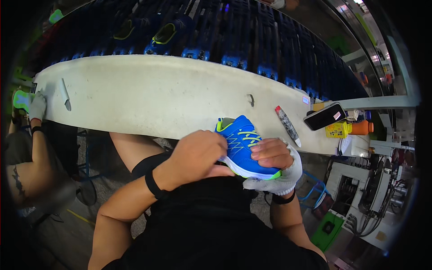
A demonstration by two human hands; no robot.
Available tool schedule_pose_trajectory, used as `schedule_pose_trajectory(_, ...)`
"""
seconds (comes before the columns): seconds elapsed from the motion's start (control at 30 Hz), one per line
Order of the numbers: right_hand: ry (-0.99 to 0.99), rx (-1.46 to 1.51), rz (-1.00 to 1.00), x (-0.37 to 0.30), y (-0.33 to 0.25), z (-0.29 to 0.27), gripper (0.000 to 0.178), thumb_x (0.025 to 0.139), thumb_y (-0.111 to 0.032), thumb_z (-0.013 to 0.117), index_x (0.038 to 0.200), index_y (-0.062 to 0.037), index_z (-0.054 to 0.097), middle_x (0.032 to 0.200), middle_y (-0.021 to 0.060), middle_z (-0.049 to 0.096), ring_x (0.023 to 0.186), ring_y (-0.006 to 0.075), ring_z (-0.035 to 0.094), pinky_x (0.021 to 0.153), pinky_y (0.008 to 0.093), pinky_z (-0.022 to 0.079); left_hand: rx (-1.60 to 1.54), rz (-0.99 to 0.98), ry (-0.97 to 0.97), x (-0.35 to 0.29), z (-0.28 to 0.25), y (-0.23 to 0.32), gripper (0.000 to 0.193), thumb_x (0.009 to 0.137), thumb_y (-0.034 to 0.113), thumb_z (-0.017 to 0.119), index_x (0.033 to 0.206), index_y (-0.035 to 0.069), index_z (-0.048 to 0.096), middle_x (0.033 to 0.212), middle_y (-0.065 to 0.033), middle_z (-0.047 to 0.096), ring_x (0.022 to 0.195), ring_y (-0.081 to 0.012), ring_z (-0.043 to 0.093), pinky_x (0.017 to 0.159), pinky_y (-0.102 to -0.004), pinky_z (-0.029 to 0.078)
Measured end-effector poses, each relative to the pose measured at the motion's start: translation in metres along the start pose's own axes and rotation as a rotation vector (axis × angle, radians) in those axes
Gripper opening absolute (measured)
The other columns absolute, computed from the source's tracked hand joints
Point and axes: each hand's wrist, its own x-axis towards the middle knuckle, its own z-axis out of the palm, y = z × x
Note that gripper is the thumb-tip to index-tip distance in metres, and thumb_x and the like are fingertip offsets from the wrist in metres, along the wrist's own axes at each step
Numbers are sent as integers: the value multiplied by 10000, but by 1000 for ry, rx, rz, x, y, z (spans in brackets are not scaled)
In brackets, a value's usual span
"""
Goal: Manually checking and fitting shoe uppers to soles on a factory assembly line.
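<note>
A blue sneaker point(240, 146) with yellow-green laces and a white and green sole is held tilted at the table's front edge. My right hand point(280, 163), in a pale glove with bare fingertips, grips its toe end, fingers over the upper and palm by the sole. Against the sneaker's left side is my bare left hand point(198, 153), its fingers curled closed beside the sole edge. Whatever those fingers hold, if anything, is hidden.
On the white table point(148, 96) lie a paper-wrapped marking pencil point(287, 125), a phone point(325, 117), a yellow container point(337, 129), an orange bottle point(361, 128) and a pale blade-like tool point(65, 94). Beyond runs a conveyor carrying dark shoes point(165, 35). At left, a co-worker's gloved hand point(38, 107) holds a green-and-white shoe.
</note>
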Motion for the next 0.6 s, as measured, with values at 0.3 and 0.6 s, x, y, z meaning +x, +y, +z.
schedule_pose_trajectory(0.3,603,669,406,-11,32,48,366,1167,-378,520,1119,-29,618,1157,229,753,1120,329,724,1031,457,556,248,-33,-158,14,-83,-6,689,824,247,899,1439,29,677,1407,-166,746,1251,-392,743,1047,-453,611)
schedule_pose_trajectory(0.6,37,258,142,79,18,60,1148,766,-569,1004,1611,1,476,1684,255,513,1552,385,517,1276,471,394,86,-347,-461,76,-110,-5,838,800,534,948,1403,35,649,1173,-222,779,1051,-450,767,912,-491,621)
